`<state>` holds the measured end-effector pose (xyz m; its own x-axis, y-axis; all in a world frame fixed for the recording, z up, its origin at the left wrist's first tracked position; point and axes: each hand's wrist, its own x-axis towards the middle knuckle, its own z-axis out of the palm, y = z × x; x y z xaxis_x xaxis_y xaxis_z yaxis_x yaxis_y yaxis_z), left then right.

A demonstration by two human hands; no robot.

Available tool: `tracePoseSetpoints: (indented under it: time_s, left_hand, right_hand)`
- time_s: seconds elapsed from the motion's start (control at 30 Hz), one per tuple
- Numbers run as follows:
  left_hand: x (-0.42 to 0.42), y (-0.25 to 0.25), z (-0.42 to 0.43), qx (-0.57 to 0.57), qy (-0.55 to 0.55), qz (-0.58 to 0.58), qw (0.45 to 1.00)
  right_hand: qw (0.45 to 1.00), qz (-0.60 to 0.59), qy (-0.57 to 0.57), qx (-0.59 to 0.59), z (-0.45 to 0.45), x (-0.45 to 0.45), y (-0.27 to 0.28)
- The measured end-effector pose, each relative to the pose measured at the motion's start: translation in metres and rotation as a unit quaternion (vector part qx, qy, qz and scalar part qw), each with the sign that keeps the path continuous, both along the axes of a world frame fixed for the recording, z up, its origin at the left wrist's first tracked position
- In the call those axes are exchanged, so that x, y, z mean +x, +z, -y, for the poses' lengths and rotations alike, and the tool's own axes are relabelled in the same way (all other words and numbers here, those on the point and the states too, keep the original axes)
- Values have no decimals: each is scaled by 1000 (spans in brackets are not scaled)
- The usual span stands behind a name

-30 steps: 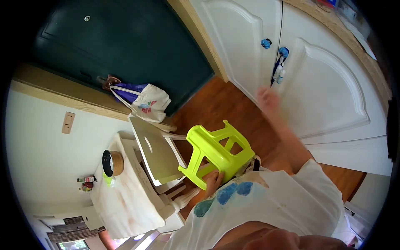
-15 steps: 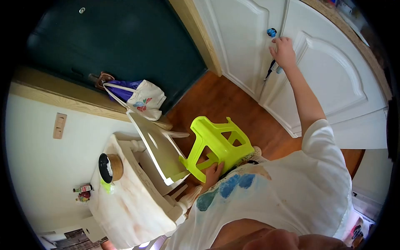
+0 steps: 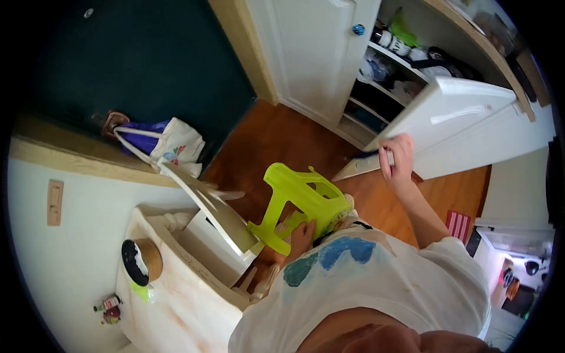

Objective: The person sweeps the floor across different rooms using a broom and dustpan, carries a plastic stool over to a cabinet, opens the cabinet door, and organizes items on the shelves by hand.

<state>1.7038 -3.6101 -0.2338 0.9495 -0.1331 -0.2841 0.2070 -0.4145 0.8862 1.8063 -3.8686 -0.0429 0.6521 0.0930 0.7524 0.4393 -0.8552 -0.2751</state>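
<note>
My left hand is closed on the edge of a lime-green plastic step stool, held tilted against my front. My right hand has its fingers curled at the free edge of a white cabinet door, which stands swung out. The exact spot gripped is hidden behind the fingers. Left of it, the other cabinet door is closed and carries a blue knob. Between them the cabinet shelves show bags, a dark-and-white container and other items.
A white chair stands left of the stool, by a marble-look table with a round pot on it. A tote bag hangs at the dark green door. A striped mat lies on the wooden floor at right.
The right-hand cabinet door has swung open, with my right hand moving down and toward me at its edge. Shelves now show. My left hand still holds the stool; the view has shifted right.
</note>
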Motion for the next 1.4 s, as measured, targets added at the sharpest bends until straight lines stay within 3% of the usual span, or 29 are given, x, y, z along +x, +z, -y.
tracePoseSetpoints:
  time_s: [0.13, 0.23, 0.4, 0.43, 0.5, 0.6, 0.73, 0.87, 0.93, 1.03, 1.2, 1.4]
  left_hand:
    - [1, -2, -5, -12, -11, -26, 1000]
    - [2, -40, -10, -40, 3, 14, 999]
    - [12, -33, -8, -9, -6, 4, 1000]
    - [12, -29, -5, 14, 4, 31, 999]
    - [15, -28, 1, 19, -12, 18, 1000]
    - [11, -40, 10, 13, -27, 2, 1000]
    - [8, -36, 26, -17, -36, -3, 999]
    - [3, -21, 49, 37, -52, 7, 998]
    - [0, -27, 56, 4, -54, -16, 998]
    - [-11, 4, 82, -1, -46, -27, 999]
    - [-23, -7, 92, 40, -68, 17, 997]
    - [-37, -7, 97, 9, -28, -9, 1000]
  right_hand:
    - [999, -23, -44, -21, 6, -70, -4]
    - [989, -25, -115, 90, 15, -115, -12]
    - [936, -23, -262, 233, 43, -175, -54]
    - [933, -22, -270, 235, 53, -186, -55]
    - [960, -78, -264, 50, 75, -212, -59]
    - [940, -87, -322, 72, 103, -248, -81]
    - [869, -100, -430, 223, 141, -302, -127]
    - [764, -132, -527, 348, 183, -358, -172]
    - [715, -153, -555, 397, 201, -382, -193]
    - [657, -201, -568, 453, 217, -406, -231]
    - [599, -320, -519, 518, 216, -413, -300]
    - [568, -416, -486, 518, 231, -406, -334]
